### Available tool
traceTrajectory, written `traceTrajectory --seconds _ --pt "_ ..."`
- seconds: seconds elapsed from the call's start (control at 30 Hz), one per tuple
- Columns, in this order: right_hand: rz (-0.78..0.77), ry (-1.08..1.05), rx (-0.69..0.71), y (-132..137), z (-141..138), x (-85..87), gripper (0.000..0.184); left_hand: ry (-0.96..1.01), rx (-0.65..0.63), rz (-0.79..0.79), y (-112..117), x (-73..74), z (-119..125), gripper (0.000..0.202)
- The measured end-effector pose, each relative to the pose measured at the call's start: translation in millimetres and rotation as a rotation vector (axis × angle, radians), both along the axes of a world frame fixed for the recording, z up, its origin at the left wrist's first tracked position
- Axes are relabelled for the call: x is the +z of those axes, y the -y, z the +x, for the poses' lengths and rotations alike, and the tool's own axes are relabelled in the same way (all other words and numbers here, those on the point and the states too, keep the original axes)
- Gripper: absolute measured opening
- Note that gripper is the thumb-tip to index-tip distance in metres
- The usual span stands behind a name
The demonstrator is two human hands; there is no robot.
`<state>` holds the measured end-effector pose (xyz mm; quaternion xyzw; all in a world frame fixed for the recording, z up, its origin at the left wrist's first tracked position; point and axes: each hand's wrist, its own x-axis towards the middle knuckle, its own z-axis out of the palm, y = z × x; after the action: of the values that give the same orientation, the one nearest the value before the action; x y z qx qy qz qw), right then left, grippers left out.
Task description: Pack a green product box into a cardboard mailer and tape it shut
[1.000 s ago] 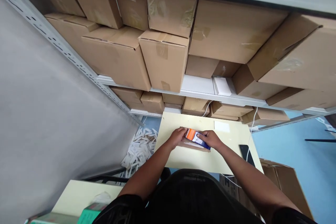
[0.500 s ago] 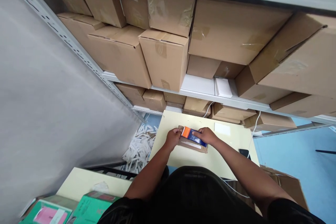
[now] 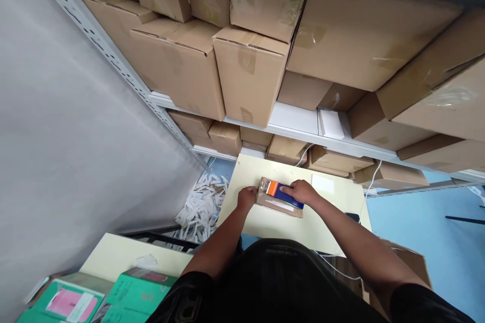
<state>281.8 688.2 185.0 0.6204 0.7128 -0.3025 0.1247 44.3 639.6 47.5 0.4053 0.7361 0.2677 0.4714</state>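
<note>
A flat brown cardboard packet (image 3: 278,205) lies on the pale yellow table (image 3: 288,224). On top of it sits a small blue and orange box (image 3: 282,194). My left hand (image 3: 247,197) is curled against the packet's left edge, holding it. My right hand (image 3: 299,191) rests on the blue and orange box, fingers closed over its right end.
A white card (image 3: 322,183) lies on the table behind my right hand. A black phone (image 3: 353,217) and a white cable (image 3: 369,181) are at the right edge. Metal shelving with several cardboard boxes (image 3: 250,68) rises behind. White paper strips (image 3: 200,204) litter the floor left. Green packets (image 3: 131,298) lie on a nearer table.
The view has tilted and shifted left. My left hand has slid from the box's orange end down to the packet's left edge; my right hand stays on the box.
</note>
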Motion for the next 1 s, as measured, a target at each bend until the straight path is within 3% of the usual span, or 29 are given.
traceTrajectory --seconds 0.13,0.2,0.3,0.4,0.57,0.83,1.0 --pt "-0.009 0.035 -0.027 -1 -3 3.2 0.074 -0.060 -0.039 -0.052 -2 -3.5 0 0.056" --pt "-0.017 0.044 -0.032 -1 -5 4.8 0.075 -0.085 -0.134 0.071 -1 -0.1 -9 0.067" --pt "-0.017 0.022 -0.038 -3 -7 6.6 0.074 -0.128 -0.510 0.424 0 9.8 -20 0.074" --pt "-0.011 0.000 -0.040 -6 -6 6.5 0.074 -0.255 -0.799 0.554 0 20.2 -18 0.087" --pt "-0.054 -0.032 -0.067 -7 -1 5.5 0.079 -0.515 -0.813 0.569 6 26.8 -8 0.095" --pt "-0.086 -0.055 -0.066 -5 3 6.2 0.084 -0.612 -0.792 0.564 11 29.4 -10 0.093" --pt "-0.092 -0.035 -0.120 -7 44 7.2 0.075 -0.646 -0.800 0.539 10 31.7 -9 0.089"
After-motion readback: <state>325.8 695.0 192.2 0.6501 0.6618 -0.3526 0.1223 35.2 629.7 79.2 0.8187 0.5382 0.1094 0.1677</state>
